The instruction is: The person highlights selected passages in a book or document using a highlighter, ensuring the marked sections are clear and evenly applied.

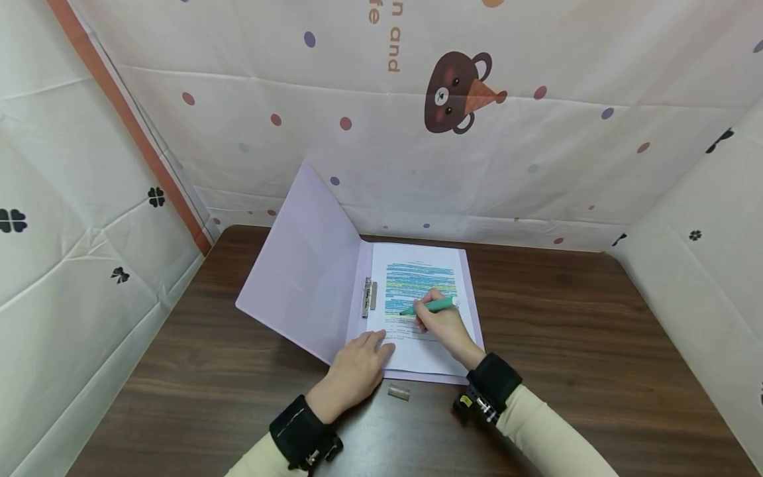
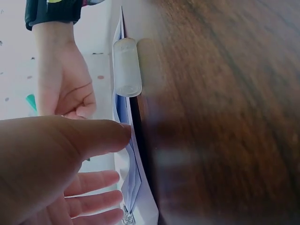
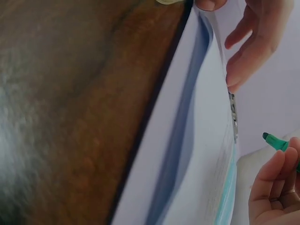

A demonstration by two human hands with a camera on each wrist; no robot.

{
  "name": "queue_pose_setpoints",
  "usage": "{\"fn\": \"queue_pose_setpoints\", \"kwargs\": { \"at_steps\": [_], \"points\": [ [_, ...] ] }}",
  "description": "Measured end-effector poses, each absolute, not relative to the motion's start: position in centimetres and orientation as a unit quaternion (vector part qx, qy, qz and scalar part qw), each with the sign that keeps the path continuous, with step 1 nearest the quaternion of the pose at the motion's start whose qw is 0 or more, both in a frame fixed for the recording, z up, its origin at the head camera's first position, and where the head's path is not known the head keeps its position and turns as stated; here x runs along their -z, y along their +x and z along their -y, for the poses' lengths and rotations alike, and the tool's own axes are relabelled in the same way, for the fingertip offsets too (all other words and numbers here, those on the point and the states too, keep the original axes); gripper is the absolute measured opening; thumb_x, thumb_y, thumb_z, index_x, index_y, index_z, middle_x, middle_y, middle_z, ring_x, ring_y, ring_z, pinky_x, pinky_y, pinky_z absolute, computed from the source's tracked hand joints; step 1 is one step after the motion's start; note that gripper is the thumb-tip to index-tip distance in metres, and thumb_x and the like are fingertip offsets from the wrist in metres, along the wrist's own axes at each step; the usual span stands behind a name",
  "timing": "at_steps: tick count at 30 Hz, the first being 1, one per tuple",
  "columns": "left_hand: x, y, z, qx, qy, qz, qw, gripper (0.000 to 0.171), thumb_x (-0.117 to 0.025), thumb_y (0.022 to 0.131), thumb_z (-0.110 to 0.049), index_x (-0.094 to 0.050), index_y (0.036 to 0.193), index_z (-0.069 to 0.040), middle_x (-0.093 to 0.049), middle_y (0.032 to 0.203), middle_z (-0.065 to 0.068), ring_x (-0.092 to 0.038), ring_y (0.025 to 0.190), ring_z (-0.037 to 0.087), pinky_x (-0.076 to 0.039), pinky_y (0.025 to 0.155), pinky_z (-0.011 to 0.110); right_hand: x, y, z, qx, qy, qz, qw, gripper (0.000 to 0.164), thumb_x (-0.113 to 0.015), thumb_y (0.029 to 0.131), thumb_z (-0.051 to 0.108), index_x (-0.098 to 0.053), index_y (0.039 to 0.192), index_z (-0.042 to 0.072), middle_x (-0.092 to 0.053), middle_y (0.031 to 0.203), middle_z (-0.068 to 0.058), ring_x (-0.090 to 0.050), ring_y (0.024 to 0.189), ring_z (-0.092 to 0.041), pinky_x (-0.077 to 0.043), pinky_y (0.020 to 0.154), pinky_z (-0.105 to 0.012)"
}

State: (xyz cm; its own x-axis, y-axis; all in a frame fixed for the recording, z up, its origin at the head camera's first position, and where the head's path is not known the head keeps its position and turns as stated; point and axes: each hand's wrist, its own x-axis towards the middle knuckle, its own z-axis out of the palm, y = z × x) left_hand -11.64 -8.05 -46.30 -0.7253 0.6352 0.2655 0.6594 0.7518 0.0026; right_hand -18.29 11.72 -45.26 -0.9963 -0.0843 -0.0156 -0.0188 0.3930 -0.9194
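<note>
My right hand [image 1: 444, 324] pinches a green highlighter [image 1: 440, 304], its dark tip pointing left over the printed page [image 1: 411, 354]. Blue highlighting covers much of the text, with some yellow lines. In the right wrist view the highlighter [image 3: 276, 141] shows at the right edge; whether its tip touches the paper I cannot tell. My left hand [image 1: 357, 368] rests on the lower left corner of the sheets, fingers loosely extended. Those sheets lie in an open lilac folder [image 1: 304, 265] beside its metal clip [image 1: 366, 298].
A short, pale translucent cylinder [image 1: 399, 393] lies on the dark wooden table [image 1: 572, 331] just below the folder, near my left hand. The folder's cover stands tilted up at the left. Printed white cloth [image 1: 381, 152] hangs behind the table and along both sides.
</note>
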Motion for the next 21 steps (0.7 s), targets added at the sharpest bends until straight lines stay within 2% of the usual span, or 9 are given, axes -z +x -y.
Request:
{"fn": "queue_pose_setpoints", "kwargs": {
  "at_steps": [12, 21],
  "points": [
    [46.4, -11.8, 8.1, 0.047, -0.34, 0.932, 0.114, 0.04, -0.07, 0.076, -0.022, -0.06, 0.113, -0.013, -0.056, 0.117, 0.015, -0.052, 0.105, 0.026, -0.049, 0.078, 0.036, 45.7, -18.5, -10.7, 0.516, -0.014, -0.855, 0.041, 0.022, -0.053, 0.088, 0.03, -0.05, 0.081, 0.01, -0.058, 0.065, -0.004, -0.054, 0.057, -0.019, -0.043, 0.052, -0.028],
    [46.3, -11.8, 8.4, -0.009, -0.324, 0.937, 0.13, 0.042, -0.071, 0.074, -0.035, -0.061, 0.111, -0.016, -0.058, 0.113, 0.01, -0.052, 0.1, 0.024, -0.047, 0.078, 0.034, 45.7, -18.6, -10.3, 0.486, -0.002, -0.873, 0.049, 0.023, -0.053, 0.088, 0.034, -0.05, 0.082, 0.012, -0.058, 0.064, -0.002, -0.053, 0.059, -0.018, -0.039, 0.052, -0.028]
  ]
}}
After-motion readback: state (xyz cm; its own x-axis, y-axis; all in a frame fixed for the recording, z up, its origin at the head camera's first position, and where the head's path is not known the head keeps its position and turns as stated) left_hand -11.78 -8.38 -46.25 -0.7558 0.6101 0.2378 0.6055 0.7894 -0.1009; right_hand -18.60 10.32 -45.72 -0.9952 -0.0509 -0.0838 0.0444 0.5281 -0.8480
